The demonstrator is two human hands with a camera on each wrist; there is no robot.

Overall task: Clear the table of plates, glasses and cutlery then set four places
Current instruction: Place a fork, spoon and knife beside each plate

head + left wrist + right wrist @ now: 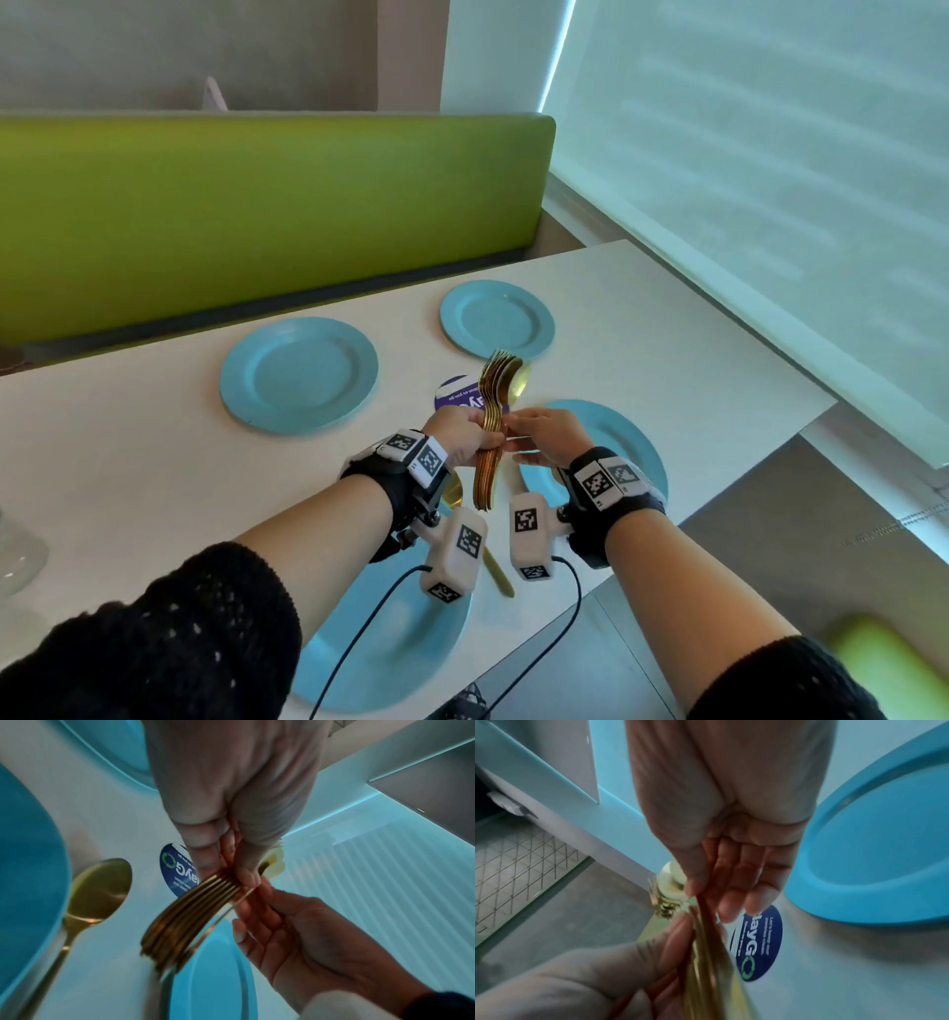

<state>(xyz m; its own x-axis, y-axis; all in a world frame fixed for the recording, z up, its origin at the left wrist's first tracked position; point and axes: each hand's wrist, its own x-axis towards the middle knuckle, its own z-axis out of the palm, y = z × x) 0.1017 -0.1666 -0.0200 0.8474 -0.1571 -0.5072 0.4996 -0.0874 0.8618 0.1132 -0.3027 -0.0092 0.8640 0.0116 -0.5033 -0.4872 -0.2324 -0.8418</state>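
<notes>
Gripped tight in the left hand (464, 437) was a bundle of gold cutlery (494, 426), fingers curled round the middle of the handles. The bundle was held above the table (128, 462), between the plates, its long axis running away from the person: heads up and far, handle ends down and near. At the bundle's right edge the right hand (544, 434) was seen, thumb and forefinger pinched on a single piece; in the left wrist view one thin handle (221, 918) was peeled clear of the stack. The other right fingers (734, 882) were left straight and loose.

One spoon (99, 892) was already laid on the table beside the near plate (390, 668). The near-right plate (626, 452) lay just under the right hand, so that hand was judged the nearer for the coming placement. The piece would likely have to be drawn out to the right, along its own length, while the rest were kept clamped. Two far plates (299, 375) were seen with no cutlery beside them.
</notes>
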